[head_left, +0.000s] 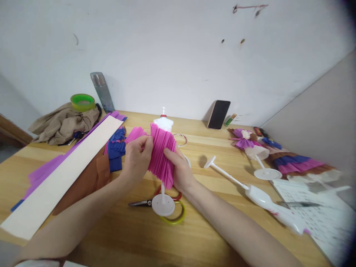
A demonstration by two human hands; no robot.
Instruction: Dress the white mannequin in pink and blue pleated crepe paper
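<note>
Pleated pink crepe paper (161, 155) is held between both hands in front of a small white mannequin (163, 123) on a round-based stand (163, 205). My left hand (138, 155) is closed, pinching the paper's left edge, and a loose pink strip (135, 134) sticks out behind it. My right hand (179, 168) grips the right side, its thumb on the front of the folds. The paper hides the mannequin's lower body. Scissors (144, 203) with red and yellow handles lie under and around the stand's base.
Cream, purple, brown and blue paper strips (69, 170) lie at left. Behind them are a cloth (61, 124), tape roll (82, 102) and flask (102, 91). A phone (219, 114) leans on the wall. At right lie a second mannequin (260, 196), dressed figures (299, 163) and a printed sheet (328, 222).
</note>
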